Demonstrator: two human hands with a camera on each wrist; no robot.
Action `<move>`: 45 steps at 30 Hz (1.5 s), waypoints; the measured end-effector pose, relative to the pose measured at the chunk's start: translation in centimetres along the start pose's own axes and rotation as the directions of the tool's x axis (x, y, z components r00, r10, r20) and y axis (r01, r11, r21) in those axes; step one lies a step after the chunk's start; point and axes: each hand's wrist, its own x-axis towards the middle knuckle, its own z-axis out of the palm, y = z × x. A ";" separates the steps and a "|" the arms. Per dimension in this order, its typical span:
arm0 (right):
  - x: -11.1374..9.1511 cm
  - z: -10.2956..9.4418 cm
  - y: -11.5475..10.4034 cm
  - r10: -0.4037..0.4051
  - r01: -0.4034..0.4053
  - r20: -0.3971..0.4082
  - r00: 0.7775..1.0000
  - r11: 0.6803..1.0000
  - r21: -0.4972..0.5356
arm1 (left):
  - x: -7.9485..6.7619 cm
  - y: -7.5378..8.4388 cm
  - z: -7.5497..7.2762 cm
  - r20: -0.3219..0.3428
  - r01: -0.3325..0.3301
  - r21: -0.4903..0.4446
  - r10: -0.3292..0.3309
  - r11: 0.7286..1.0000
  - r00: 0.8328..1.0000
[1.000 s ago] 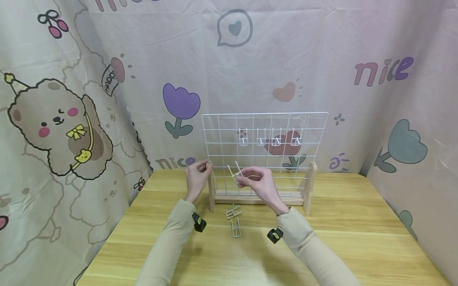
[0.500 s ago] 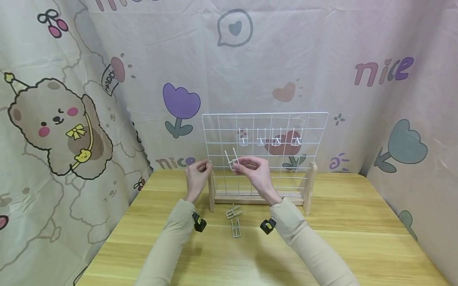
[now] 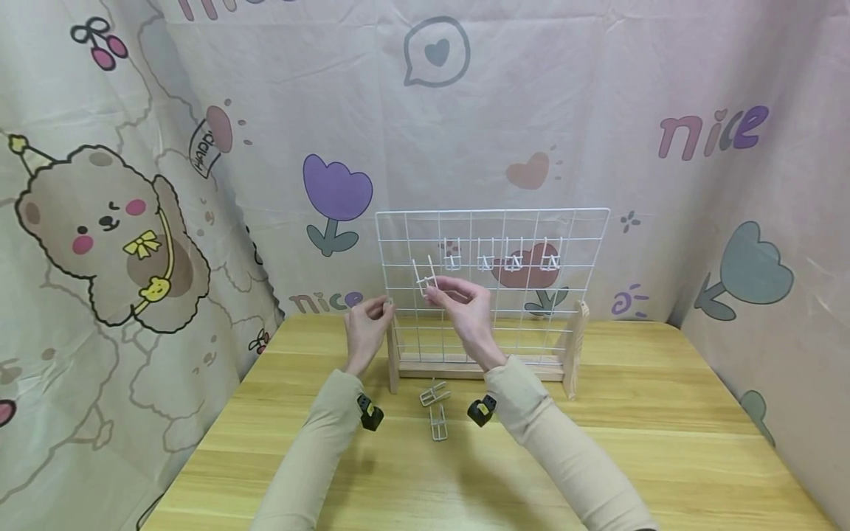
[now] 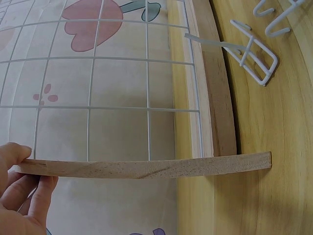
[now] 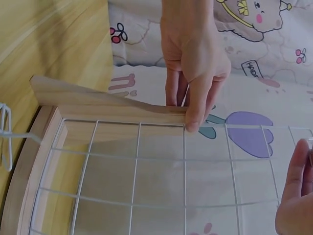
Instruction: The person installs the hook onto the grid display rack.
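My left hand (image 3: pixel 365 332) pinches the top of the left wooden upright (image 4: pixel 146 169) of a stand, thumb on one face and fingers on the other. That stand carries a white wire grid panel (image 3: pixel 491 210). Between thumb and fingertips, my right hand (image 3: pixel 470 313) holds a white wire hook (image 3: pixel 426 279) with its two prongs pointing up, in front of the grid's left part. Several similar hooks (image 3: pixel 453 263) hang in a row on the upper grid. At the edge of the right wrist view, the fingers (image 5: pixel 297 176) hide most of the held hook.
Two loose wire hooks, one angled (image 3: pixel 434 394) and one lengthwise (image 3: pixel 438 424), lie on the wooden table (image 3: pixel 664 413) before the stand. The stand's right upright (image 3: pixel 575 350) is at the grid's far side. Printed curtains (image 3: pixel 598 88) surround the table behind and at the sides.
My right hand has risen and shifted slightly left with the hook, from the lower grid up toward the hanging row's height. The left hand stays on the upright.
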 end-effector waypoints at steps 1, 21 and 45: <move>0.1 0.1 0.0 0.004 -0.004 -0.007 1.000 1.000 0.009 | 0.0 0.0 0.0 -0.001 -0.003 0.003 0.003 1.000 1.000; 2.4 2.5 0.1 0.125 -0.085 -0.115 0.986 0.949 0.303 | 0.1 -0.2 0.0 -0.009 -0.030 0.004 0.030 1.000 0.999; 3.6 3.0 0.9 0.138 -0.057 -0.194 0.971 0.926 0.373 | 0.0 -0.1 0.0 -0.010 -0.026 0.009 0.026 1.000 1.000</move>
